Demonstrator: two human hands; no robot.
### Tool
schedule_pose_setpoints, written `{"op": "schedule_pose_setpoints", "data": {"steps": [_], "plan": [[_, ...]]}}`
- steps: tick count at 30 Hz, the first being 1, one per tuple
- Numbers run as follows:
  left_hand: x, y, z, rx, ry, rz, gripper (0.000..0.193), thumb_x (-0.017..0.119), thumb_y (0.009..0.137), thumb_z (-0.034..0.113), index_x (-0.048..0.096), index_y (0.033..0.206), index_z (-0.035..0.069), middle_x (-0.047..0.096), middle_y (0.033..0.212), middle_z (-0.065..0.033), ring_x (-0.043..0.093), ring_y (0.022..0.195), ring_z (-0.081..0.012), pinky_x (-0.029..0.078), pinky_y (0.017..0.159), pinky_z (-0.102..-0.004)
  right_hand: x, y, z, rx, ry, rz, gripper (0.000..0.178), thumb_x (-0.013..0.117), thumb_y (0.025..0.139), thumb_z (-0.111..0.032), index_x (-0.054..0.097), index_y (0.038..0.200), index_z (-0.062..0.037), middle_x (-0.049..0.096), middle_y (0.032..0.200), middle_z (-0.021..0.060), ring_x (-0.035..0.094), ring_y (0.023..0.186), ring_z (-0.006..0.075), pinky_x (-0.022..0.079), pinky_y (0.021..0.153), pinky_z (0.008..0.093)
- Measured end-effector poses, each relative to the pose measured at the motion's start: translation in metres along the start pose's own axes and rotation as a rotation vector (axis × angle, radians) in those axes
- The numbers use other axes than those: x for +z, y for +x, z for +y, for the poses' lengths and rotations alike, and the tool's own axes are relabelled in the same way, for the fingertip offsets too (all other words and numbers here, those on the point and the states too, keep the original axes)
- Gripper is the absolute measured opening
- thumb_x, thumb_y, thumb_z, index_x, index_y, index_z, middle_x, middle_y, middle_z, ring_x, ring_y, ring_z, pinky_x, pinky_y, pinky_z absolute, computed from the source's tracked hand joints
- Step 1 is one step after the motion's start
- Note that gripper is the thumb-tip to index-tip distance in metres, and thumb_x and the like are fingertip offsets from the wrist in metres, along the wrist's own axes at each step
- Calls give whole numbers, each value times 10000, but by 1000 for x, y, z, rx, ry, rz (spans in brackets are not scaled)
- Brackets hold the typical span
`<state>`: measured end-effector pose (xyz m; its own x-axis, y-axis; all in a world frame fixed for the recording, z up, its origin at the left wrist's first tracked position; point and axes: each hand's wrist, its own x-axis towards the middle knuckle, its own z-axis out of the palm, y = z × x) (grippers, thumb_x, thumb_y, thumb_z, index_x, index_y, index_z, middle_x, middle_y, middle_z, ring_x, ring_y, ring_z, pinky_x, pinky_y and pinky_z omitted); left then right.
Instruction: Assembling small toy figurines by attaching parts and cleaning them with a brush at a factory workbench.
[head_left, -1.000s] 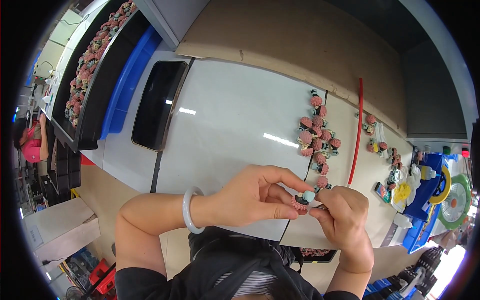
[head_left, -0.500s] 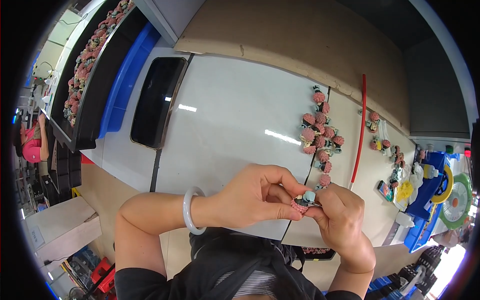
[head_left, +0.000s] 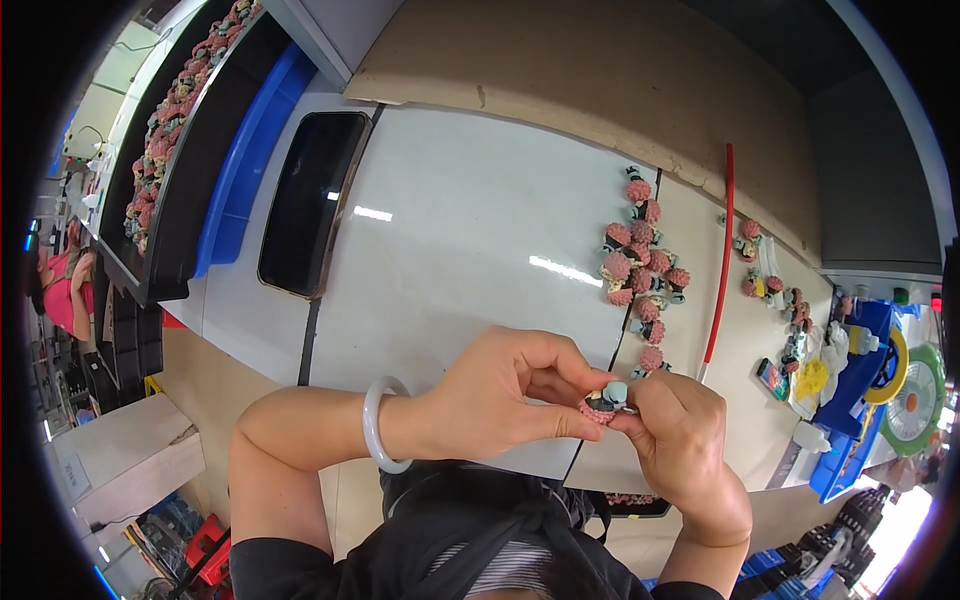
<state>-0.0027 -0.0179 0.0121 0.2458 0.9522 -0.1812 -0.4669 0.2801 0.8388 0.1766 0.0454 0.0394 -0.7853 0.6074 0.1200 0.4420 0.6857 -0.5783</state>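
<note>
Near the front edge of the table, my left hand (head_left: 520, 390) pinches a small figurine (head_left: 600, 405) between thumb and fingers. The piece has a bumpy pink part, a dark middle and a pale blue block on top. My right hand (head_left: 680, 425) is closed right beside it, fingertips against the figurine's right side. Something thin and dark shows between the right fingertips and the piece, too small to name. Beyond my hands lies a cluster of similar pink, black and blue figurines (head_left: 640, 255).
A dark-screened phone (head_left: 315, 205) lies at left, beside a blue bin (head_left: 245, 165) and a black tray (head_left: 190, 190) of figurines. At right are a red rod (head_left: 721, 255), more figurines (head_left: 750, 240), a white bottle (head_left: 811, 437) and a green fan (head_left: 912, 400). A person (head_left: 68, 290) sits far left.
My hands stay nearly in place, with the figurine turned very slightly between the fingers. The person at far left has shifted posture and raised an arm.
</note>
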Motion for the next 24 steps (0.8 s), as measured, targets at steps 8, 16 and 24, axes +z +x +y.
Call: {"op": "schedule_pose_setpoints", "data": {"steps": [8, 16, 24], "plan": [[1, 1, 1, 21, 56, 20, 264, 663, 678, -111, 579, 914, -29, 572, 868, -104, 599, 830, -169, 522, 772, -307, -1, -1, 0, 7, -21, -3, 271, 706, 633, -138, 449, 661, -58, 405, 561, 56, 449, 470, 222, 352, 405, 328], [0, 1, -1, 32, 58, 28, 272, 666, 669, -120, 588, 915, -33, 571, 865, -101, 597, 831, -165, 520, 773, -309, -1, 1, 2, -35, -42, -22, 266, 699, 636, -148, 449, 661, -59, 386, 562, 55, 445, 481, 220, 359, 418, 325], [0, 1, -1, 44, 71, 29, 257, 670, 665, -119, 586, 891, -31, 576, 868, -106, 600, 826, -171, 522, 769, -313, -2, 0, 4, -41, -40, -40, 273, 700, 636, -145, 442, 663, -58, 377, 568, 57, 441, 482, 221, 360, 421, 320]]}}
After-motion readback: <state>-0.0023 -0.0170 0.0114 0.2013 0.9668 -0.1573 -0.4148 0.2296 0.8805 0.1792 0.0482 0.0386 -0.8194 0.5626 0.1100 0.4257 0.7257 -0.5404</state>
